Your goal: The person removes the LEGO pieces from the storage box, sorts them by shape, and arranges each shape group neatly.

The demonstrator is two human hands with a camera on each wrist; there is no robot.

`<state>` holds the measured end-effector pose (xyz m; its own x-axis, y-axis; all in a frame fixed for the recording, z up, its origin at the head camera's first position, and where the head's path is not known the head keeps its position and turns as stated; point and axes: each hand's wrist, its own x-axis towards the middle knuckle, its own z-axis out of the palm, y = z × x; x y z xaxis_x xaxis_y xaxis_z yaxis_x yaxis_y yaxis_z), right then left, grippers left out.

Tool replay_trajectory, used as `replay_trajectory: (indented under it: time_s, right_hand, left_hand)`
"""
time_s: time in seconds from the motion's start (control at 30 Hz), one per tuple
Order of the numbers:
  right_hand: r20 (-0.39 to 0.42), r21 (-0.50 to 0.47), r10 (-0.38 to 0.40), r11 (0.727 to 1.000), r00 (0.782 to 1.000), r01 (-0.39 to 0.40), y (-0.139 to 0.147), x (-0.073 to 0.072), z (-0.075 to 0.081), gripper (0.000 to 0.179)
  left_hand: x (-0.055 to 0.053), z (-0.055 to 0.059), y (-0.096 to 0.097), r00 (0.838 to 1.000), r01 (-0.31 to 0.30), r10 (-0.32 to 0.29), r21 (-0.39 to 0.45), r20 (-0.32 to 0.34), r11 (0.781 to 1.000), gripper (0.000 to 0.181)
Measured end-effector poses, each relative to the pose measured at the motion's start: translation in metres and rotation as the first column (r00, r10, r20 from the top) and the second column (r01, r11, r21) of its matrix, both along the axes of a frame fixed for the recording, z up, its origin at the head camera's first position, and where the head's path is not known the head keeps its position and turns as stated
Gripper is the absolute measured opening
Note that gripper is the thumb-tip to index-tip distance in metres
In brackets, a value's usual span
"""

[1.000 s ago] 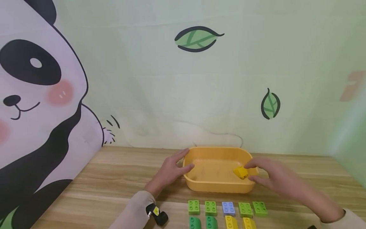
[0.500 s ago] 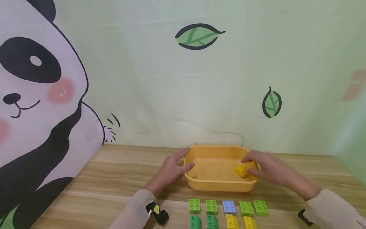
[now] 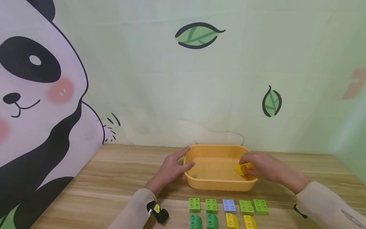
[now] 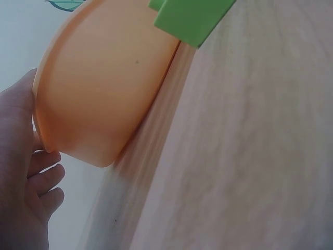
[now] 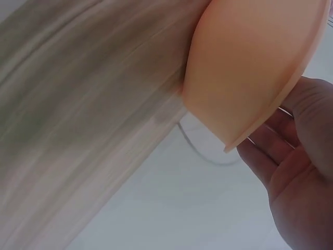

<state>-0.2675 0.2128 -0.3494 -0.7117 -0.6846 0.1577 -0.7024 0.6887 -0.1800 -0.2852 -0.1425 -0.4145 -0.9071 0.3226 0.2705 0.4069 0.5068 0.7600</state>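
Observation:
A yellow-orange plastic bin (image 3: 220, 185) stands on the wooden table. Its left end is gripped by my left hand (image 3: 170, 170), the thumb over the rim and the other fingers outside; the left wrist view also shows this hand (image 4: 21, 172) at the bin's edge. Inside, near the right end, lies a yellow toy brick (image 3: 240, 170) with a slanted face. My right hand (image 3: 264, 167) reaches over the right rim and pinches this brick between thumb and fingers. In the right wrist view the bin wall (image 5: 244, 67) hides the fingertips and the brick.
In front of the bin is a row of light green bricks (image 3: 194, 205) with one blue brick (image 3: 229, 206) among them. Nearer still lie dark green curved bricks (image 3: 195, 221) and yellow curved bricks (image 3: 231, 221). A printed cloth wall (image 3: 143, 79) rises behind the table.
My right hand has moved left and further into the bin, its thumb and fingers closing on the yellow brick. The left hand and the bin stay in place.

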Motion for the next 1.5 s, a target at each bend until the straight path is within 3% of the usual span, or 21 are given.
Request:
replay_trajectory:
  time_s: [0.37, 0.6, 1.0, 1.23, 1.5]
  right_hand:
    - [0.077, 0.065, 0.001, 0.998, 0.997, -0.006, -0.009, -0.009, -0.001, 0.022]
    - [0.147, 0.086, -0.042, 0.996, 0.988, 0.03, -0.014, -0.011, -0.001, 0.025]
    - [0.156, 0.137, -0.09, 0.988, 0.984, 0.069, -0.021, -0.015, -0.005, 0.023]
    - [0.166, 0.108, -0.08, 0.992, 0.983, 0.062, -0.021, -0.016, -0.005, 0.023]
    - [0.231, -0.014, -0.047, 0.999, 0.972, 0.051, -0.023, -0.015, -0.006, 0.022]
  left_hand:
    - [0.0, 0.0, 0.0, 1.0, -0.005, 0.005, -0.002, 0.01, 1.0, 0.073]
    - [0.001, 0.001, 0.0, 1.0, -0.009, 0.009, -0.006, 0.003, 1.0, 0.074]
    - [0.0, 0.0, 0.0, 1.0, -0.005, 0.005, -0.01, 0.002, 1.0, 0.075]
    - [0.0, 0.0, -0.001, 1.0, -0.003, 0.003, -0.014, 0.002, 1.0, 0.076]
    - [0.0, 0.001, 0.0, 1.0, -0.003, 0.003, -0.01, -0.004, 1.0, 0.073]
